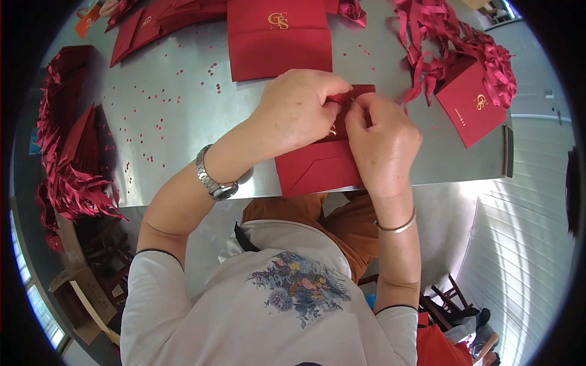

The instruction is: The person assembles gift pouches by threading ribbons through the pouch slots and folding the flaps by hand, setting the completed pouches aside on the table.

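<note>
A flat, folded red paper bag (320,168) with a gold print lies at the table's near edge, its folded bottom toward me. Over its upper part my left hand (302,105) is closed, thumb and fingertips pinched together. My right hand (384,143) also pinches, close beside it, and rests along the bag's right side. Whatever sits between the fingertips is too small and covered to make out. Just beyond my hands lies a stack of similar red bags (279,52).
Red ribbons (427,36) heap at the far right, beside another red bag (470,104). More bags (165,24) fan out at the far left. Bags with ribbons (73,152) hang over the left edge. Small red paper dots are scattered on the metal table (183,122).
</note>
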`<act>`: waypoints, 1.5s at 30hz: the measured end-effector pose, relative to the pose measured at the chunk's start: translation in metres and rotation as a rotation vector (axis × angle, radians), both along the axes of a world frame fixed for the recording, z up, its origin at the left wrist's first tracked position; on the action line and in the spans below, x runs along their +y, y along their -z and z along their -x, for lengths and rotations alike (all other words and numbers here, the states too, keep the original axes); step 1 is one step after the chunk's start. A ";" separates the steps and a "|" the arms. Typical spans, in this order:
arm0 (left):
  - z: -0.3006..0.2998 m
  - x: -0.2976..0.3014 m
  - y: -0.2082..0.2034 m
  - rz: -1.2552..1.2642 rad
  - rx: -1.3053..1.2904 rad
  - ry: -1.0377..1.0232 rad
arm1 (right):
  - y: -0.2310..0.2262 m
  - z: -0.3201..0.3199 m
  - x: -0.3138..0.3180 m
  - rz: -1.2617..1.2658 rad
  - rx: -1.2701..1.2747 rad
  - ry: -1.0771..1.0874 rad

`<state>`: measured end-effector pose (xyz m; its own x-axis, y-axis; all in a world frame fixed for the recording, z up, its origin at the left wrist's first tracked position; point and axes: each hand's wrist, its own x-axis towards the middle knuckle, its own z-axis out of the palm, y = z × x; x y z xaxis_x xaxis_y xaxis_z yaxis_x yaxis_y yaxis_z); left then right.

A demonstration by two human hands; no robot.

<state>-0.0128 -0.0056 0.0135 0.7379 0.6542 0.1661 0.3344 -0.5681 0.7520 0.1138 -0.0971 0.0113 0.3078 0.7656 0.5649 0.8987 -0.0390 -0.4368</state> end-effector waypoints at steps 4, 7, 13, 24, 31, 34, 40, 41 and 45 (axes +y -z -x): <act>-0.002 -0.004 0.002 -0.093 -0.045 -0.025 | -0.011 -0.004 0.007 0.216 -0.190 -0.019; -0.008 0.004 0.004 -0.142 -0.095 -0.035 | -0.019 -0.015 0.013 0.202 0.023 -0.061; 0.002 0.012 -0.030 -0.121 -0.072 0.054 | -0.033 -0.025 0.018 0.274 0.249 -0.186; 0.009 0.028 -0.038 0.281 0.059 0.330 | -0.035 -0.008 -0.018 0.145 0.051 -0.289; 0.002 0.016 -0.047 -0.028 0.180 0.369 | -0.040 -0.011 -0.022 0.132 0.051 -0.318; 0.005 0.016 -0.032 -0.333 0.123 0.350 | -0.048 -0.008 -0.023 0.183 0.035 -0.293; 0.019 0.003 -0.039 -0.320 0.165 0.161 | -0.047 -0.004 -0.030 0.202 -0.045 -0.311; 0.020 0.001 -0.037 -0.334 0.165 0.157 | -0.046 -0.003 -0.029 0.222 -0.016 -0.325; 0.022 -0.007 -0.030 -0.289 0.180 0.071 | -0.040 0.002 -0.030 0.265 0.068 -0.323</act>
<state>-0.0349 -0.0124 0.0435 0.8140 0.5455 0.1995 0.3996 -0.7752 0.4893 0.1121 -0.1268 0.0514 0.0576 0.9448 0.3225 0.8528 0.1214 -0.5080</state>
